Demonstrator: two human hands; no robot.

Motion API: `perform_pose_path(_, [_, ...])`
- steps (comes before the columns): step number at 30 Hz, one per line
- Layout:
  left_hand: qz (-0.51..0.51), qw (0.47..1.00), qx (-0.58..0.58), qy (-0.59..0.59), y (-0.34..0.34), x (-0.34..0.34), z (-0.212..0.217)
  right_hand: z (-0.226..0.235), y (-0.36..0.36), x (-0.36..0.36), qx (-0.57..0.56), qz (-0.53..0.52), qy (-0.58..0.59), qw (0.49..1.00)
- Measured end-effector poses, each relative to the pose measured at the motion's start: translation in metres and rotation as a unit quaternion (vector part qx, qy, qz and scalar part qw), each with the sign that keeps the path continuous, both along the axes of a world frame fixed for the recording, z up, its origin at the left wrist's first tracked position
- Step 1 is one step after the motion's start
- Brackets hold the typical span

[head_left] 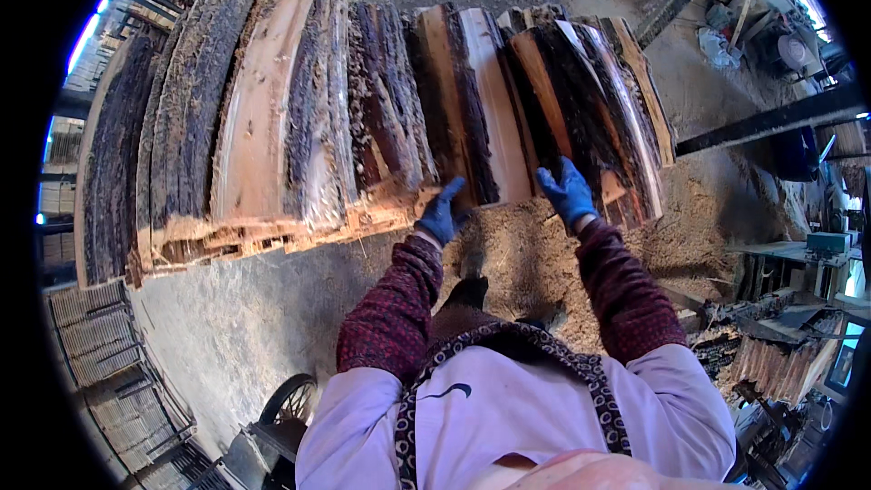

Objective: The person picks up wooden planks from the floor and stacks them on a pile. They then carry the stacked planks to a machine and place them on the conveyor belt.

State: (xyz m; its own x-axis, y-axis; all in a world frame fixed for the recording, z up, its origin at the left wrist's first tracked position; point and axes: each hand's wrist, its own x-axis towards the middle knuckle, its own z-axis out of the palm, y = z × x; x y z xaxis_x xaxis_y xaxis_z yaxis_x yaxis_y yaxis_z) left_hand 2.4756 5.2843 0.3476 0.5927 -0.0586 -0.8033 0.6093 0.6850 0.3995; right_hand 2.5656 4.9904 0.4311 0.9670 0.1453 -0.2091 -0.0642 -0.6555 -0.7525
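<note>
Rough wood slabs with dark bark edges lie side by side in a wide raised row in front of me. My left hand [440, 211], in a blue glove, rests against the near ends of the slabs around the row's middle, its visible fingers apart. To its right, my right hand [567, 192], also blue-gloved, touches the near end of the dark-barked slabs [581, 100] with thumb and fingers spread. Between the hands runs a pale slab [494, 100] with a bark edge. Wider slabs, one with a broad pale face [263, 118], fill the left side.
Sawdust and wood chips [544, 259] cover the floor below and right of the row. Dark metal beams [771, 120] stand at the right. A spoked wheel [288, 399] is at lower left. Stacked wood pieces [771, 365] and workshop equipment sit at lower right.
</note>
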Motion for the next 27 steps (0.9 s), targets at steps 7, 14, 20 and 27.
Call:
perform_pose_path(7, [0.069,0.989,-0.116,-0.055,-0.025,0.006,-0.006,-0.049,0.062,-0.002,0.045,-0.137,0.032,0.989])
perform_pose_path(14, [0.087,0.948,-0.258,-0.162,-0.017,-0.029,0.076,-0.005,0.034,0.000,0.357,-0.065,0.230,0.903])
perform_pose_path(20, [-0.069,0.983,-0.117,-0.124,-0.023,-0.153,0.110,0.070,0.043,-0.025,0.377,-0.036,0.356,0.854])
perform_pose_path(27, [-0.121,0.969,0.022,-0.214,-0.018,-0.159,0.114,0.125,0.004,-0.101,0.453,-0.120,0.191,0.862])
